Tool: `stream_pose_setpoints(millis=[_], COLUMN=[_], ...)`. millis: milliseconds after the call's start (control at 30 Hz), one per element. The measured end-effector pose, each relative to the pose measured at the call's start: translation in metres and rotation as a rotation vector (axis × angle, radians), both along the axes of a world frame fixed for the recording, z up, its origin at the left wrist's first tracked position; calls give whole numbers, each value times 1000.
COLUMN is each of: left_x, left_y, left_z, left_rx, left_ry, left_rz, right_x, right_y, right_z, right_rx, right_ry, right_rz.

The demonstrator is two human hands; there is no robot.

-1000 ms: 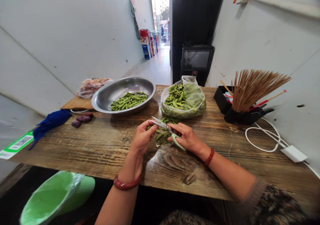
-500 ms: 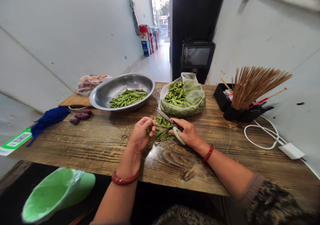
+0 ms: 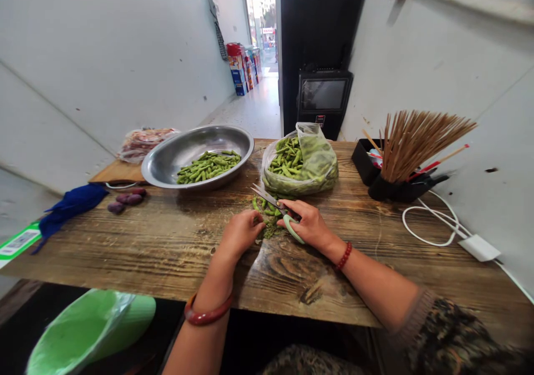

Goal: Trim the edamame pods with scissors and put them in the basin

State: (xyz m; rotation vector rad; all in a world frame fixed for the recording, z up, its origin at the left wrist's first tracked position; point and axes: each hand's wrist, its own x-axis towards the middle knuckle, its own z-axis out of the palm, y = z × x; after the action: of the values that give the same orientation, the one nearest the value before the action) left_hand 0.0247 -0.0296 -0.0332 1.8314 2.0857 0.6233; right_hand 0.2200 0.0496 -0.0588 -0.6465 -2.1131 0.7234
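Note:
My right hand point(image 3: 308, 222) is closed round a pair of scissors point(image 3: 287, 222) with pale green handles. The blades point to the left and back, slightly apart, over a small heap of edamame pods point(image 3: 269, 205). My left hand point(image 3: 242, 233) is turned palm down at the left edge of the heap, fingers curled in; whatever they hold is hidden. Close by lie green trimmings point(image 3: 273, 230). Behind the heap stands a clear plastic bag point(image 3: 323, 169) full of pods. A wide steel basin point(image 3: 162, 163) on the left contains more of them.
Several purple tubers point(image 3: 129, 198) and a blue cloth point(image 3: 75, 202) lie to the left. A cutting board point(image 3: 112, 169) sits behind them. Right are a black holder point(image 3: 381, 188) of skewers point(image 3: 409, 147) and a white cable point(image 3: 429, 238). Below the table's front edge is a green bin point(image 3: 142, 314).
My left hand has gone down to the heap and turned palm down; the pod seen in its fingers is no longer visible. My right hand keeps the scissors. The view has shifted slightly.

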Motion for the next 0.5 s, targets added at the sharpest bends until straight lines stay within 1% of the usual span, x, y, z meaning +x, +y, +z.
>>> stream_pose_setpoints(millis=[100,167,200,233,300,400,467,500], left_x=[1,0,0,-1,-2,0,3,4], left_y=[0,1,1,1,-1,-5,-7,-7], left_z=[0,1,3,5,10,17,21,22], left_rx=[5,52,87,123,167,148,135,136], left_ry=[21,-54,-126,-221,-477,-903,-1087,-1135], left_rz=[-5,-14,-11,2,58,150,176,181], right_x=[0,0,1,1,1,0,0,0], right_y=[-1,-1,-1,-2,-2,-1,-1,-1], right_z=[1,2,3,3,3,2,1,1], right_rx=[6,2,-2,-5,-6,0,2,3], right_ry=[3,10,16,22,34,46,48,45], right_rz=[-7,-6,-5,-4,1,8,12,18])
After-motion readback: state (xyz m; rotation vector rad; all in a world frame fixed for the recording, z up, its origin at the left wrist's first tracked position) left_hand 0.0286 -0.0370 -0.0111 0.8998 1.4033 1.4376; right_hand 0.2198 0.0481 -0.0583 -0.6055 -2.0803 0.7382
